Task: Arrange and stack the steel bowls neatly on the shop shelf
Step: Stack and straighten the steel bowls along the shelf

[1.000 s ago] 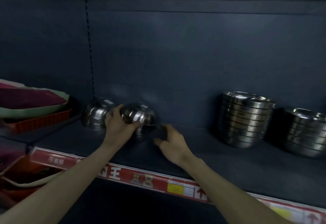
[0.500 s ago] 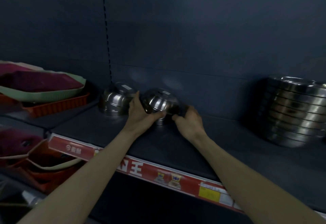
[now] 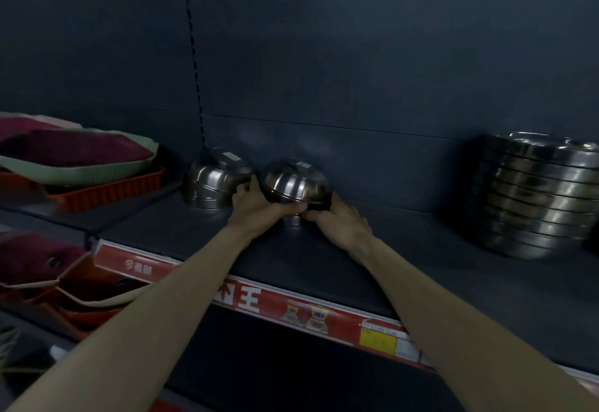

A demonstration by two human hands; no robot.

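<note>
One long dark shelf (image 3: 421,269) runs across at about chest height, backed by a dark panel. Far right on it stands a tall stack of wide steel bowls (image 3: 534,197), rims up. Off to the left, on the neighbouring shelf, a green tray (image 3: 81,171) lies in an orange tray (image 3: 107,191). A red price strip (image 3: 265,301) lines the shelf's front edge.

Toward the back left sit two lots of upturned bowls, just beside each other: a short stack (image 3: 217,181), and the steel bowl (image 3: 296,181) being handled, which has more steel showing under its rim. The left hand (image 3: 256,207) grasps its left side, thumb along the front rim. The right hand (image 3: 340,220) grips the right side, fingers curled behind. A small sticker (image 3: 304,164) sits on its upturned base.
</note>
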